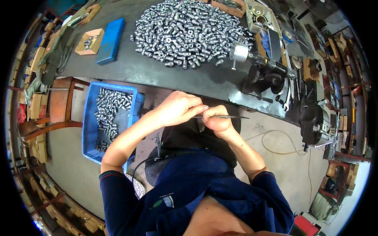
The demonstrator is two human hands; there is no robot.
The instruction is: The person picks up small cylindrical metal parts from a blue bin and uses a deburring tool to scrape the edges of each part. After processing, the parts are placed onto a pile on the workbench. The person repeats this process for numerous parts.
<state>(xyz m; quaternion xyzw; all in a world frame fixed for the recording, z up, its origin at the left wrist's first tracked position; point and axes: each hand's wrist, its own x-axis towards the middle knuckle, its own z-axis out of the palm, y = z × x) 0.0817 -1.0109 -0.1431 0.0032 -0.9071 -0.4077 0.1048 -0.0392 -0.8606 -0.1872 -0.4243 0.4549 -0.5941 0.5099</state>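
In front of my lap, just off the table's near edge, both hands meet with their fingertips close together. My right hand (217,121) is closed round a thin, dark rod-like tool (238,117), whose tapered end sticks out to the right. My left hand (179,108) is closed in a pinch against the right one; whatever lies between its fingers is hidden. On the table ahead spreads a big heap of small shiny metal fittings (189,31). More such fittings (112,106) lie in a blue plastic crate (86,118) to my left.
The dark tabletop (118,72) carries a small clamping device with a round chuck (240,52), a blue box (111,41) and a small cardboard tray (84,50). At right are a wrench (288,100) and a bench vise (315,126). A wooden chair (61,102) stands left; a hose (271,151) lies on the floor.
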